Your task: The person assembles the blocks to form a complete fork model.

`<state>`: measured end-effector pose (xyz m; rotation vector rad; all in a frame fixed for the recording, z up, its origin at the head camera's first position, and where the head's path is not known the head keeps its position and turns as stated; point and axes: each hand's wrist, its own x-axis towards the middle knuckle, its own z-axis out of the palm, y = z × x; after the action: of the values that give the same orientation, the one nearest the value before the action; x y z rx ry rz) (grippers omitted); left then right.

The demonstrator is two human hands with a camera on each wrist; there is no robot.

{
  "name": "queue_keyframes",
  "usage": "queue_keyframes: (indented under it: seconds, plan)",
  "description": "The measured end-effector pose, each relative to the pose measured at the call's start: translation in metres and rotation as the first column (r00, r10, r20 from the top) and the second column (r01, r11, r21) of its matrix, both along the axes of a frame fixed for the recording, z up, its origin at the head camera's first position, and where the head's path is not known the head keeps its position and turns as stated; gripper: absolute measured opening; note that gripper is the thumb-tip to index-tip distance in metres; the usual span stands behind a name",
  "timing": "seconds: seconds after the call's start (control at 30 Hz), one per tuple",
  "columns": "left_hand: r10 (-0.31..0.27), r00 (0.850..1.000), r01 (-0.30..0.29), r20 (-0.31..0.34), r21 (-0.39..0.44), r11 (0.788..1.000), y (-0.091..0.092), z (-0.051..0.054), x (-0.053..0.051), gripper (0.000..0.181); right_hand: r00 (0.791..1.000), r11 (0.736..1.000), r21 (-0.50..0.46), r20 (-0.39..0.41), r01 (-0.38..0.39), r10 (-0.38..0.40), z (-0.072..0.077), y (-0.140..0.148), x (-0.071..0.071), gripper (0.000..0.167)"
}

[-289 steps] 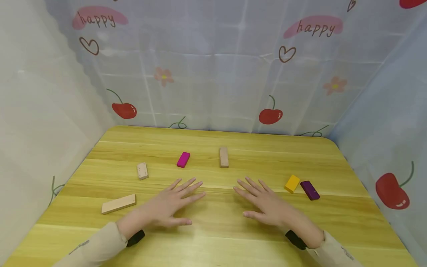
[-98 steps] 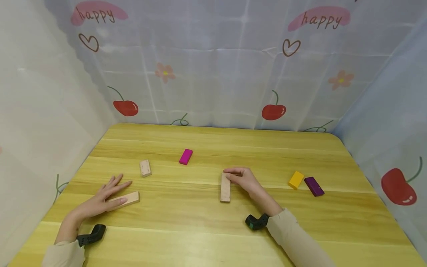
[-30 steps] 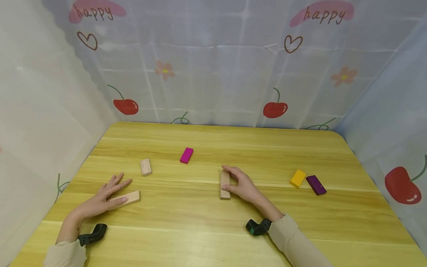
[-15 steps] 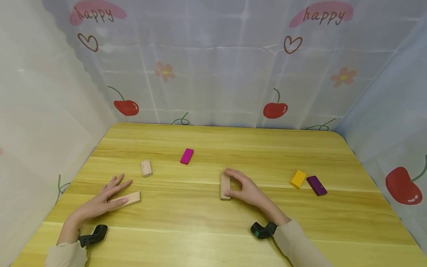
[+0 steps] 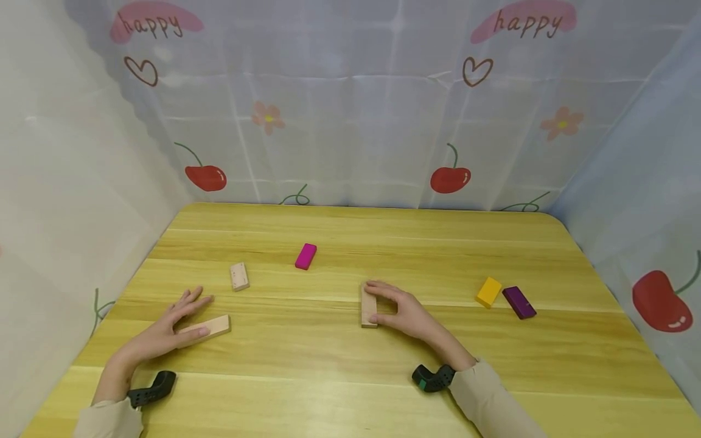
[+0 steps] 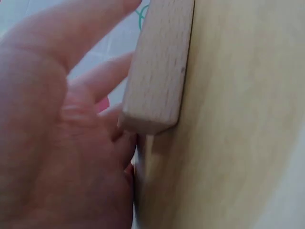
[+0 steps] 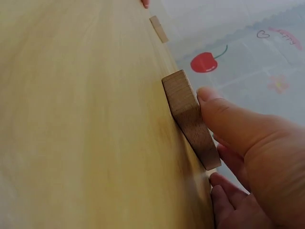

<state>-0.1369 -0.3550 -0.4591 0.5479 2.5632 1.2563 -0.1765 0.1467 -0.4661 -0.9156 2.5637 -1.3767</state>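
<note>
Near the table's middle, my right hand [image 5: 412,314] spans a long plain wooden block [image 5: 367,307], its thumb at the near end and fingertips at the far end. The right wrist view shows the thumb on this block [image 7: 189,119], which lies flat; the fingers are partly hidden behind it. At the left, the thumb of my left hand [image 5: 156,333] rests on another long wooden block [image 5: 221,324], with the other fingers extended loosely beyond it. Seen from the left wrist, that block [image 6: 157,71] lies between the thumb and the other fingers.
A short wooden block [image 5: 239,276] and a magenta block [image 5: 306,256] lie farther back on the wooden table [image 5: 306,377]. On the right are a yellow block [image 5: 488,292] and a purple block [image 5: 519,302]. A printed curtain [image 5: 339,140] stands behind the table.
The wooden block under my right hand came from farther back towards me, then stayed put. My right thumb has slid to its near end. My left hand moved onto its block earlier and stays there.
</note>
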Motion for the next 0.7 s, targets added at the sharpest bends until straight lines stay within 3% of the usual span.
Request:
queue_keyframes:
  seconds: [0.17, 0.33, 0.5, 0.7]
  plan:
    - [0.041, 0.999, -0.041, -0.001, 0.020, 0.999, -0.002, 0.000, 0.008, 0.068, 0.999, 1.000, -0.009, -0.025, -0.023, 0.023, -0.003, 0.000, 0.001, 0.054]
    - [-0.008, 1.000, 0.008, -0.004, 0.058, 0.998, -0.002, 0.000, 0.016, 0.068, 0.999, 1.000, -0.023, -0.047, -0.017, 0.016, -0.006, 0.000, 0.001, 0.053]
    - [-0.019, 1.000, 0.019, 0.003, 0.128, 0.992, -0.004, -0.002, 0.018, 0.051, 0.999, 0.999, -0.031, -0.041, 0.009, -0.010, -0.005, -0.001, 0.004, 0.051]
    - [0.036, 0.999, -0.033, -0.036, 0.087, 0.996, -0.005, -0.004, 0.018, 0.034, 0.997, 0.998, -0.039, -0.039, 0.057, -0.059, -0.008, -0.003, 0.008, 0.049]
